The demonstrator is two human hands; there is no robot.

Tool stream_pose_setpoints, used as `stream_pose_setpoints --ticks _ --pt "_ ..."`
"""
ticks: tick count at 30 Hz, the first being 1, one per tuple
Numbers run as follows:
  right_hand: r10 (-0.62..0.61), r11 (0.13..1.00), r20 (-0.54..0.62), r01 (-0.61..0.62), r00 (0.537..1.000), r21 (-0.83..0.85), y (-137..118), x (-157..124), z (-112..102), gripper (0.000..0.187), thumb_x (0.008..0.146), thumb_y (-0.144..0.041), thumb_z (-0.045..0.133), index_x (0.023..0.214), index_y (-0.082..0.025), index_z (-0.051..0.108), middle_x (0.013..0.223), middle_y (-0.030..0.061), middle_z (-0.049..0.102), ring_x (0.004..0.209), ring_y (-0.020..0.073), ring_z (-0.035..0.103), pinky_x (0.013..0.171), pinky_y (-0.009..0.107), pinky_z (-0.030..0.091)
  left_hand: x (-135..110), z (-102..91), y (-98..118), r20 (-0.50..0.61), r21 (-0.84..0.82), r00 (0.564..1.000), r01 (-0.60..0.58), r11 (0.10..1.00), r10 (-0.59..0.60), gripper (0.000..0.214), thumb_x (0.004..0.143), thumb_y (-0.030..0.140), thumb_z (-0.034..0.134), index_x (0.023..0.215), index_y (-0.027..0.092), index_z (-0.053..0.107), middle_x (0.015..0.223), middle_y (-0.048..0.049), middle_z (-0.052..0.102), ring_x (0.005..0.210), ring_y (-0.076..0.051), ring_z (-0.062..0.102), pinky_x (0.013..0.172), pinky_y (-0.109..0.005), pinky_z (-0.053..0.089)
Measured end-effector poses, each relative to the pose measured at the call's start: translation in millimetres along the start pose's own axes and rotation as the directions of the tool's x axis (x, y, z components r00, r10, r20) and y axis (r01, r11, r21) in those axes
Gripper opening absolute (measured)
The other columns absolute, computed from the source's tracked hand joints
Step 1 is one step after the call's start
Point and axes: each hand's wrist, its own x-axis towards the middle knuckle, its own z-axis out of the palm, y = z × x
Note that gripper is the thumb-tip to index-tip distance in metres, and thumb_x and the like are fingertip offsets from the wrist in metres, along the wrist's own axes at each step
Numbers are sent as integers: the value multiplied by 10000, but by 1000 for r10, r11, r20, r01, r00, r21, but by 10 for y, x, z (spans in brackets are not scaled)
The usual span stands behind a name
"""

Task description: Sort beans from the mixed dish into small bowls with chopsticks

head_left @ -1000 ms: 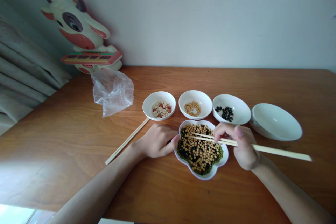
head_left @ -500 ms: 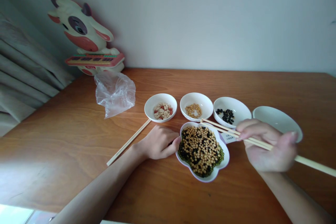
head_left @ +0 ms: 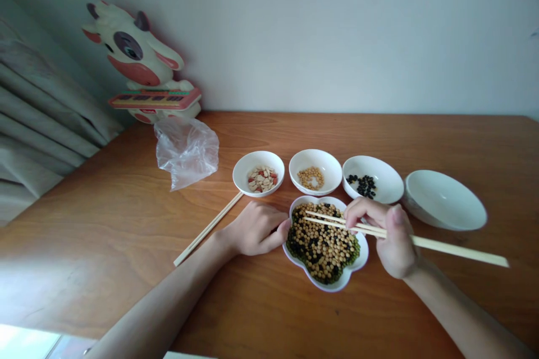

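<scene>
Where the hands work: a warm-brown wooden table (head_left: 105, 247) stands against a pale wall (head_left: 337, 33), with a grey curtain (head_left: 37, 106) at far left.

Far left: a cream-and-red cow figurine (head_left: 135, 56) stands behind a crumpled clear plastic bag (head_left: 186, 154).

Far row: left to right, a small round white bowl of pale nuts and red pieces (head_left: 242, 171), a small round white bowl of yellow soybeans (head_left: 315, 160), a small round white bowl of black beans (head_left: 389, 185), then a larger shallow white bowl (head_left: 442, 199).

Centre: a white flower-shaped dish (head_left: 326, 288) sits just near of the row, heaped with mixed yellow, black and green beans (head_left: 320, 252).

Left hand (head_left: 255, 230): its curled fingers (head_left: 280, 233) touch the dish's left rim; whether they grip or merely rest, I cannot tell. Spare pale wooden chopsticks (head_left: 208, 229) lie just to its left.

Right hand (head_left: 389, 238): its fingers (head_left: 351, 216) and thumb clench a pair of pale wooden chopsticks (head_left: 458, 251), whose tips reach over the beans. Whether they pinch a bean, I cannot tell.

Handling: keep the tips level and close them gently, with the dish steadied at its rim.

Change: the right hand has swung left from beyond the dish's right side, while the left hand stays put.
</scene>
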Motion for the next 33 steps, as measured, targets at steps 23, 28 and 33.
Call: stream_pose_setpoints --ticks 23,28,33 --pt "48 999 -34 -49 998 -19 110 -3 128 746 1053 -671 148 783 -215 673 739 59 629 662 212 572 623 360 428 -7 -3 11 -1 6 1000 -2 1000 2 410 1093 325 327 751 187 507 758 -36 663 626 -138 542 633 -299 363" --pt "46 997 -95 -51 994 -56 71 25 173 793 1046 -688 110 767 -213 680 706 60 628 656 215 593 631 363 450 -5 -1 3 0 9 1000 -4 1000 4 407 1094 324 323 759 188 510 765 -38 665 634 -142 549 636 -302 365" --pt "34 994 -86 -42 996 -96 29 41 217 795 1047 -695 111 769 -216 681 650 41 612 618 199 592 592 344 430 0 -6 8 2 11 1000 7 1000 -7 405 1096 326 314 755 189 485 762 -35 658 631 -141 534 640 -303 355"
